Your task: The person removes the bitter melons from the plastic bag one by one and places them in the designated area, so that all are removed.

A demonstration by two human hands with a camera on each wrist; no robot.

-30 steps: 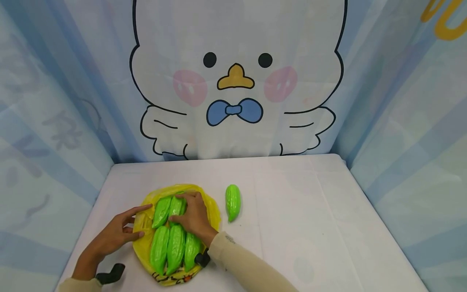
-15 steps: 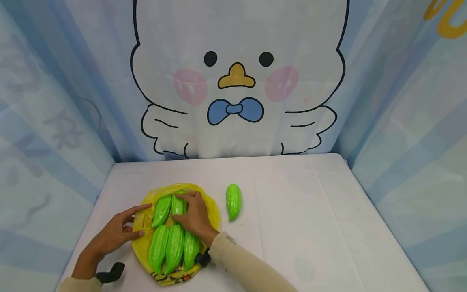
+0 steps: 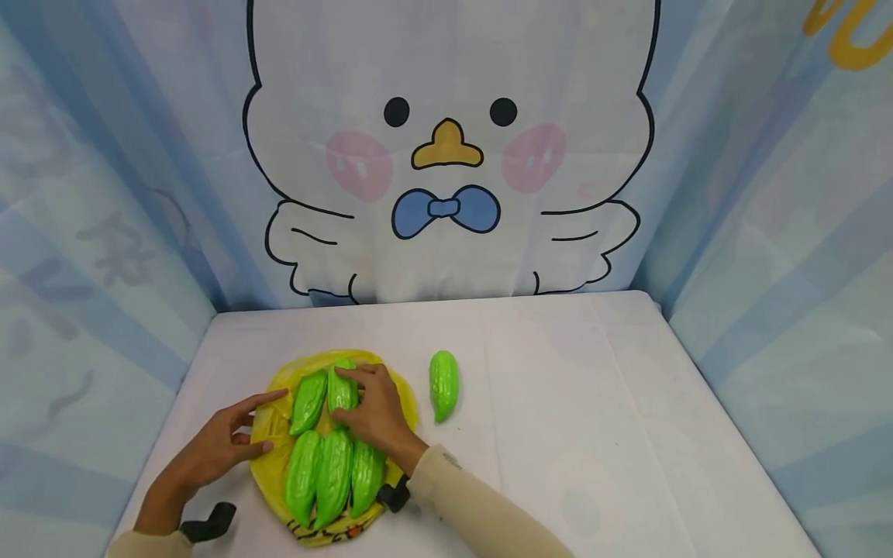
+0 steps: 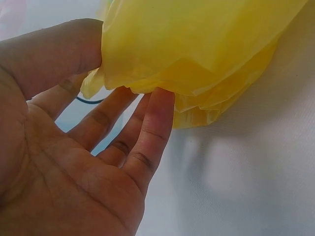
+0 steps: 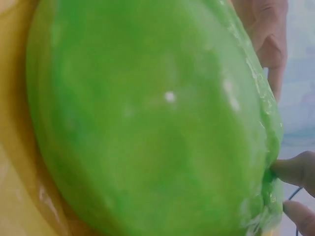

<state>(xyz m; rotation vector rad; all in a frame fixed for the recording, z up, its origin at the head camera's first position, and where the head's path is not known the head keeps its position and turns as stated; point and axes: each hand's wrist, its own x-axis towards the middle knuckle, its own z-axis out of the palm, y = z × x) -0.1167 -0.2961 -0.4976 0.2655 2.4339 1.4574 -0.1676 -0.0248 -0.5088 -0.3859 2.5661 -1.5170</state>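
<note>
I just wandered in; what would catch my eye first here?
Probably the big white cartoon bird printed on the pale blue cloth backdrop, behind the table. Next, the glossy bright-green tapered pieces in a yellow plastic bag at front left: the right hand grips one, while the left hand touches the bag's left edge.
</note>
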